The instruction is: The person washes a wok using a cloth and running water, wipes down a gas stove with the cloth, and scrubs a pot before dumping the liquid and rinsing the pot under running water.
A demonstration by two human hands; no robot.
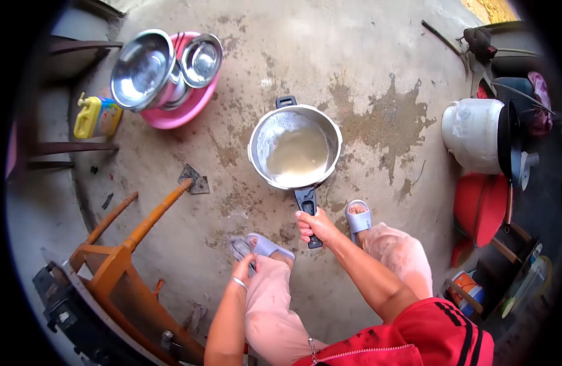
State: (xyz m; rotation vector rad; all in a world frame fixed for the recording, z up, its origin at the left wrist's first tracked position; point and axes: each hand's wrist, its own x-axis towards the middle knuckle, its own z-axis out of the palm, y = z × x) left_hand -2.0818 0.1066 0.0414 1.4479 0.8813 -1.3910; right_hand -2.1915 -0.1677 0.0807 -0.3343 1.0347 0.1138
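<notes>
A round metal pot holds some cloudy liquid and has a short black grip at its far side. My right hand is closed around the pot's long black handle, which points toward me. Beside my left knee, my left hand is closed on a crumpled greyish scrubber or cloth, held low near the slipper on that side and apart from the pot. The exact make of this thing is too blurred to tell.
At the upper left, metal bowls lie in a pink basin near a yellow jug. An orange wooden chair lies at the lower left. On the right stand a white container and a red basin. Wet patches mark the floor.
</notes>
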